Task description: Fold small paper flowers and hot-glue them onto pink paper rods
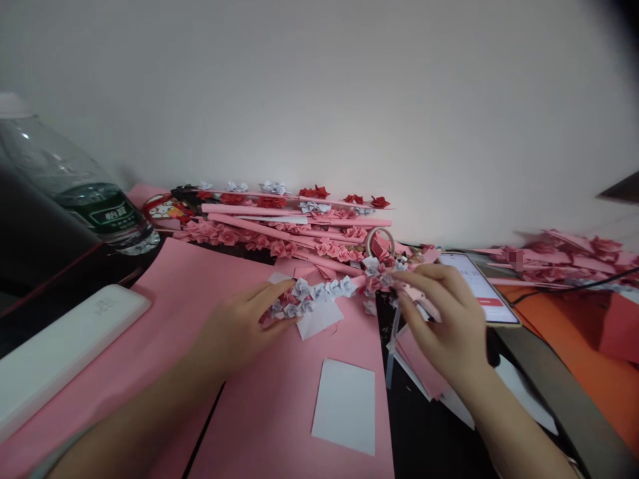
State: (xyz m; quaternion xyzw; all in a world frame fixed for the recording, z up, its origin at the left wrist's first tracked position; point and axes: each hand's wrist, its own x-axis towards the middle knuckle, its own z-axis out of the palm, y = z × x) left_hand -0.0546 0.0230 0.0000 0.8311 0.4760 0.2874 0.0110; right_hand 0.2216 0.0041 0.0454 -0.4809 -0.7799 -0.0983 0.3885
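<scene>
White paper rectangle [344, 406] at 6 o'clock on pink sheet [279, 412]; left hand [239, 326] and right hand [439, 319] clamped on paper-flower strip [324, 293], centre.

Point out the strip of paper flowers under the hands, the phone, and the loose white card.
strip of paper flowers [319, 293], head view, on a white flower mid-strip.
phone [482, 286], head view, on the lit screen.
white card [345, 406], head view, on the card's middle.
</scene>
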